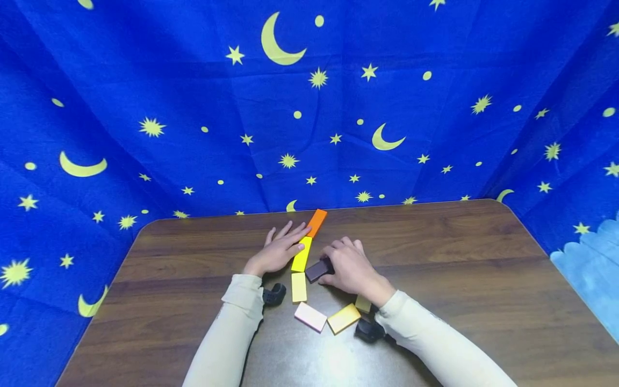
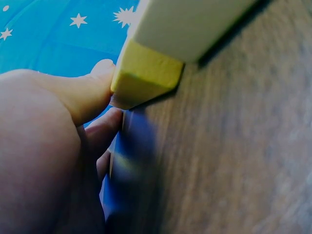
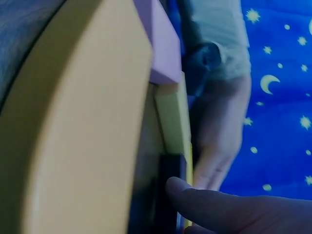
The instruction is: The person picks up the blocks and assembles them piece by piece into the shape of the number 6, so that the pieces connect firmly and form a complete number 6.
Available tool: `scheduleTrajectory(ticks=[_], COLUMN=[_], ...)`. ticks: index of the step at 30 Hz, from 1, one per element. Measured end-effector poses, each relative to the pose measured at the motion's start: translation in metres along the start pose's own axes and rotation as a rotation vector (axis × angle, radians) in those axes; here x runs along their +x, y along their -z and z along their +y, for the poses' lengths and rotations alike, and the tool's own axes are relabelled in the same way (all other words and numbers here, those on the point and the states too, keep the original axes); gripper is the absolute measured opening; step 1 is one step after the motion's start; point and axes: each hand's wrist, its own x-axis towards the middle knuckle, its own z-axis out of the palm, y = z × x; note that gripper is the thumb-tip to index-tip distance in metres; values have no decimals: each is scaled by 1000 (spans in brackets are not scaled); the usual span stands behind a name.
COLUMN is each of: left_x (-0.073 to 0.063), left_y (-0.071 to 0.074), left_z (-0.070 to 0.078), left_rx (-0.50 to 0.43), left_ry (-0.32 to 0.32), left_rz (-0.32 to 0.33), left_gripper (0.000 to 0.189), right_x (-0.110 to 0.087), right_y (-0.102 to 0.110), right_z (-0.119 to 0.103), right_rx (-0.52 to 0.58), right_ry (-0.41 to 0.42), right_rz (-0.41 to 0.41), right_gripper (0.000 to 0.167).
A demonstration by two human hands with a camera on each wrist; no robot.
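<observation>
My left hand [image 1: 276, 253] lies with its fingers extended over the left side of a bright yellow block [image 1: 301, 258], its fingertips near the joint with an orange block [image 1: 317, 221]. In the left wrist view, the thumb [image 2: 92, 90] rests at the end of a yellow block [image 2: 151, 68]. My right hand [image 1: 352, 269] grips a dark brown block [image 1: 317, 271] between thumb and curled fingers, close beside the yellow row. The right wrist view shows its thumb [image 3: 209, 200] on the dark block [image 3: 170, 170]; the other fingers are mostly hidden.
A pale yellow block [image 1: 299, 287], a pink block [image 1: 311, 316] and a light orange block [image 1: 344, 319] continue the curved row. A tan block [image 1: 362, 303] is partly hidden under the right wrist. A blue star-patterned cloth [image 1: 338, 97] hangs behind the wooden table [image 1: 483, 279].
</observation>
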Motion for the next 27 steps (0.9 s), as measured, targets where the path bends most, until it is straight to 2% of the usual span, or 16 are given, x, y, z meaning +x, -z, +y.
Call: scheduleTrajectory(ticks=[8, 12, 21, 27], left_x=[-1, -1, -3, -1], left_y=[1, -1, -4, -2], left_z=[0, -1, -2, -4], left_rx=[-10, -15, -21, -16], left_ry=[-8, 4, 0, -15], left_rz=[6, -2, -5, 3], left_gripper=[51, 51, 51, 51], right_x=[-9, -16, -33, -37], right_y=[19, 25, 22, 22], right_z=[23, 37, 61, 67], right_rx=[146, 182, 174, 154], right_ry=[-40, -56, -78, -52], right_rz=[58, 59, -4, -33], right_gripper=[51, 52, 51, 52])
